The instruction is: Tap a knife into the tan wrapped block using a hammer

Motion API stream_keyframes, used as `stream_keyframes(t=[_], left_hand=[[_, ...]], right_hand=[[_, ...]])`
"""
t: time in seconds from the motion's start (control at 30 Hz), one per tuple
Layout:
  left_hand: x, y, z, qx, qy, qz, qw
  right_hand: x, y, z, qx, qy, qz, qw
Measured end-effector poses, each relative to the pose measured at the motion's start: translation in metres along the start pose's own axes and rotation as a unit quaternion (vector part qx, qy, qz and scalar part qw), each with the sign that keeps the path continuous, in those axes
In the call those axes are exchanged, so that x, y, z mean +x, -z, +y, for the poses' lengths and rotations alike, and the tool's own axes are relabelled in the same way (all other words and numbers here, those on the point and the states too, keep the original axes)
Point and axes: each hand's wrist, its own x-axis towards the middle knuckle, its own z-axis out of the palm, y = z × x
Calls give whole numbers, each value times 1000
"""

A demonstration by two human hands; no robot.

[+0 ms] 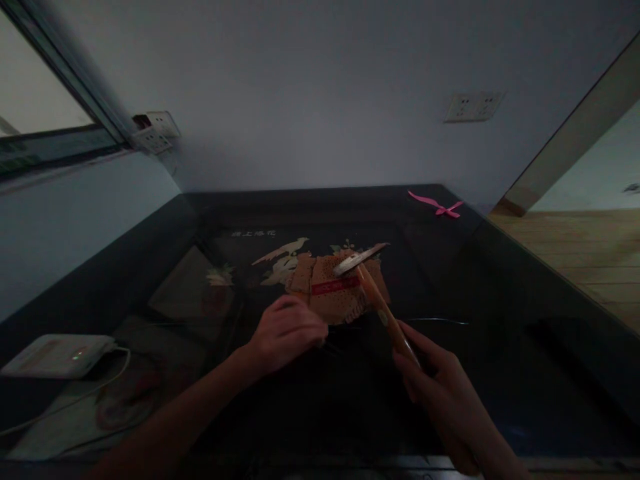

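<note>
My right hand [435, 377] is wrapped round the wooden handle of a hammer [377, 300], whose metal head is over the upper right part of a brown perforated piece [335, 303]. A red strip [335, 286] crosses that piece. At its lower left edge is my left hand [290, 327], closed, with its fingertips curled down; what it holds, if anything, is too dark and small to make out. The brown piece lies on a dark glossy table [310, 413] with a bird and flower pattern.
A white device [60, 355] with a cable sits at the left of the table. At the back right lies a pink ribbon [440, 207]. A thin shiny strip [435, 320] is right of the hammer. The wall [310, 100] stands behind the table.
</note>
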Motion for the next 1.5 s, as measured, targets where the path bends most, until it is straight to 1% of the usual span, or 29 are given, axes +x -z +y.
stream_keyframes(t=[0.03,0.07,0.1,0.13,0.17,0.23,0.33,0.43,0.57,0.67,0.73,0.83,0.9,0.93,0.97,1.03,1.07,1.1,1.13,1.2,1.27,1.3,1.4,1.5], left_hand=[[-6,0,5,7,-46,-56,997],[-13,-1,9,15,-74,-100,992],[-20,-4,11,25,-91,-137,986],[-27,-7,12,34,-95,-165,981],[-33,-12,12,40,-97,-180,978],[-44,-20,7,49,-90,-188,977],[-52,-28,-1,61,-86,-180,978],[-53,-31,-7,57,-89,-169,980],[-53,-35,-12,45,-76,-180,980],[-54,-39,-14,41,-56,-186,980],[-55,-40,-13,39,-49,-180,982],[-53,-34,-9,31,-67,-157,985],[-50,-25,-7,32,-77,-119,989],[-47,-19,-7,38,-71,-88,993],[-44,-14,-8,48,-54,-51,996],[-34,-3,-14,78,19,22,997],[-28,2,-18,93,69,44,992],[-20,5,-22,104,121,40,986],[-11,8,-27,99,153,19,983],[6,10,-38,72,176,-41,981],[22,9,-49,36,166,-105,980],[29,9,-56,21,162,-126,979],[43,6,-76,-20,163,-161,973],[49,5,-95,-74,155,-200,965]], right_hand=[[-1,0,0,6,-3,8,1000],[-1,1,1,12,-11,16,1000],[-2,2,1,18,-20,24,999],[-4,4,2,24,-27,32,999],[-6,5,3,30,-31,39,998],[-11,9,3,36,-34,49,998],[-20,15,2,34,-35,66,997],[-27,17,-3,44,-39,77,995],[-31,19,-6,72,-39,131,988],[-31,21,-5,61,-38,124,990],[-31,21,-4,59,-38,123,990],[-31,21,-4,77,-48,128,988],[-31,20,-4,81,-50,133,987],[-32,21,-4,78,-50,135,987],[-32,21,-3,74,-45,141,986],[-31,23,0,59,-38,136,988],[-31,25,2,51,-35,131,989],[-31,26,3,45,-34,128,990],[-31,26,4,42,-34,125,991],[-31,26,6,52,-39,121,990],[-32,24,5,76,-43,126,988],[-32,23,3,90,-46,129,987],[-34,20,-2,113,-58,140,982],[-35,20,-6,112,-61,145,981]])
